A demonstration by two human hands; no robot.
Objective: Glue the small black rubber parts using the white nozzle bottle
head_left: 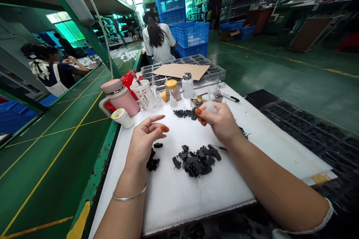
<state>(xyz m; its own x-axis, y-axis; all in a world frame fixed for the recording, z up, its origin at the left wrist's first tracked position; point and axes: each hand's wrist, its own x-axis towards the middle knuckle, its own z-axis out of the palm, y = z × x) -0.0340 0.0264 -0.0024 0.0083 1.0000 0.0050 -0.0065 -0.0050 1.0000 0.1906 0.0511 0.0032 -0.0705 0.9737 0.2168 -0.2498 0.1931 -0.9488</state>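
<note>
My left hand (144, 136) is raised above the left side of the white board (174, 194), thumb and forefinger apart, with nothing between them. Beneath it lie a few black plastic pieces (153, 163), partly hidden by the hand. My right hand (220, 121) is closed, and a small black piece (194, 114) shows at its fingertips. A translucent whitish item (211, 107) appears against the same hand; whether it is gripped too, I cannot tell. Between my forearms is a heap of curved black pieces (198, 160). Tiny black parts (181, 113) lie scattered farther back.
Along the back left stand a pink mug (123, 99), a paper cup (143, 93) and a small white tub (122, 118). A yellow-lidded jar (172, 89) and a pump bottle (187, 85) stand behind the hands. Black trays (305, 119) flank the right. A co-worker (158, 39) sits ahead.
</note>
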